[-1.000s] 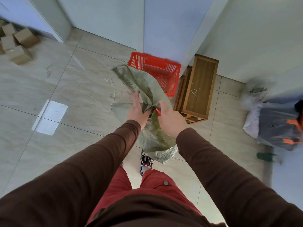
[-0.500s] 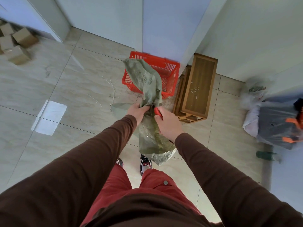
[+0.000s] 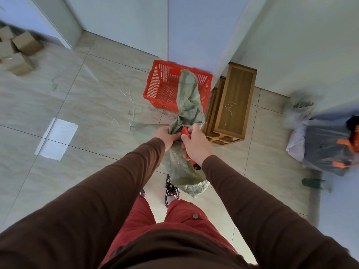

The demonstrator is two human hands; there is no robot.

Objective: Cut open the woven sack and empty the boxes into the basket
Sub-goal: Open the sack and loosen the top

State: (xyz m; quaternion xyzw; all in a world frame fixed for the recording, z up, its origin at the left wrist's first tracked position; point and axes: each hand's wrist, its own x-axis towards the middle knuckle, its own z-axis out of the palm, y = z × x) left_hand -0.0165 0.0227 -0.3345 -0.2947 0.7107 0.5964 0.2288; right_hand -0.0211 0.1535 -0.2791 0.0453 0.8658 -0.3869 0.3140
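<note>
I hold a limp green woven sack [image 3: 188, 98] bunched at its middle. My left hand [image 3: 166, 136] grips the gathered fabric. My right hand [image 3: 195, 145] is curled round a red-handled cutter [image 3: 185, 131] and presses against the sack beside the left hand. The sack's upper end flops forward over the red plastic basket [image 3: 161, 84] on the floor against the wall. Its lower end hangs down by my shoe. What shows of the basket's inside holds no boxes.
A wooden stool [image 3: 233, 103] lies on its side just right of the basket. Several cardboard boxes [image 3: 17, 53] sit on the floor at the far left. Bags and a bundle [image 3: 328, 144] are piled at the right. Loose fibres litter the tiles.
The sack's upper end has swung from the left to the right, over the basket. My hands have closed together on its middle, and the view has shifted slightly.
</note>
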